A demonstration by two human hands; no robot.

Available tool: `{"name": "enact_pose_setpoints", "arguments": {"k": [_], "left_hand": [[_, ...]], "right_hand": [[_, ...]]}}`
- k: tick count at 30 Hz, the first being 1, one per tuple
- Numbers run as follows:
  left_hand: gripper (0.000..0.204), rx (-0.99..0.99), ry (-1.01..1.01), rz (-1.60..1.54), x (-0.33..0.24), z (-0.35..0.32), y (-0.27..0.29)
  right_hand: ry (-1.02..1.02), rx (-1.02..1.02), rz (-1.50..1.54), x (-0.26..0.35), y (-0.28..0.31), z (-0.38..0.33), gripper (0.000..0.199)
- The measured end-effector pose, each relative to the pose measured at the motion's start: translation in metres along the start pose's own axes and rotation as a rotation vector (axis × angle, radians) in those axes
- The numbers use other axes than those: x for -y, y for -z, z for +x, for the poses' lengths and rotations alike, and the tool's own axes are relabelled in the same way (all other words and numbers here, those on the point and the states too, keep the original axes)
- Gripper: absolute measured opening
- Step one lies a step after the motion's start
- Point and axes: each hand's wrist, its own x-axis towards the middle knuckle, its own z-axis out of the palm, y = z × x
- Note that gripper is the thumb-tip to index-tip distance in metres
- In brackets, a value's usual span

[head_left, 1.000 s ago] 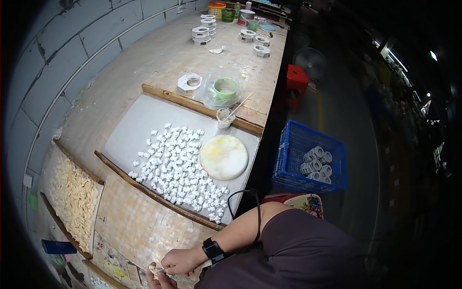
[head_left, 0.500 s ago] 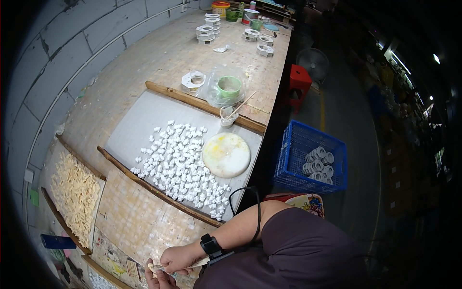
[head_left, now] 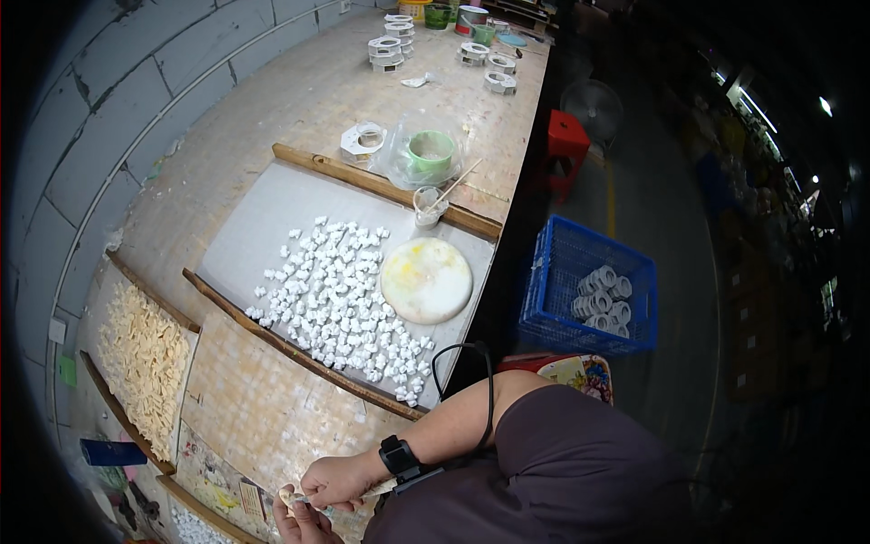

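At the near edge of the long table [head_left: 272, 118], low in the head view, both hands meet over a small pale piece [head_left: 292, 498]. The right hand [head_left: 337, 480], with a black watch [head_left: 399, 455] on its wrist, has its fingers [head_left: 313, 490] curled and pinched on the piece together with a thin pale stick [head_left: 376, 490] that runs back toward the wrist. The left hand [head_left: 299, 524] lies just beneath it, partly cut by the lower rim of the view; its fingers touch the piece from below, but whether they pinch it or only support it cannot be told. A black cable [head_left: 471, 381] loops from the forearm up to the table's near edge. Further in on the table lies a grey board [head_left: 272, 218] framed by wooden strips, covered with many small white folded pieces [head_left: 340, 295], and beside them, toward the table's right edge, a round pale disc [head_left: 426, 280] stained yellow. Just beyond the board stand a small clear cup [head_left: 427, 205] with a stick in it, a green bowl [head_left: 430, 150] in clear wrap, and a white octagonal holder [head_left: 364, 140]. Along the left edge a tray of cream-coloured pieces [head_left: 140, 354] lies near the wall. On the floor to the right stands a blue crate [head_left: 580, 272] holding white rolls, and further off a red stool [head_left: 566, 136].
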Motion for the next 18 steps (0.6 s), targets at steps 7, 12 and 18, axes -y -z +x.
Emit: {"name": "enact_pose_setpoints", "arguments": {"k": [7, 12, 18], "left_hand": [[0.046, -0.064, -0.018, 0.041, -0.005, -0.006, -0.010], [0.046, 0.005, -0.023, 0.036, -0.011, -0.008, -0.012], [0.051, -0.063, 0.006, 0.011, -0.010, -0.008, -0.012]], "right_hand": [[0.044, -0.005, -0.001, 0.001, -0.001, -0.002, 0.022], [0.051, -0.030, -0.045, 0.001, -0.002, -0.003, 0.023], [0.100, -0.057, -0.080, -0.002, -0.003, -0.003, 0.025]]}}
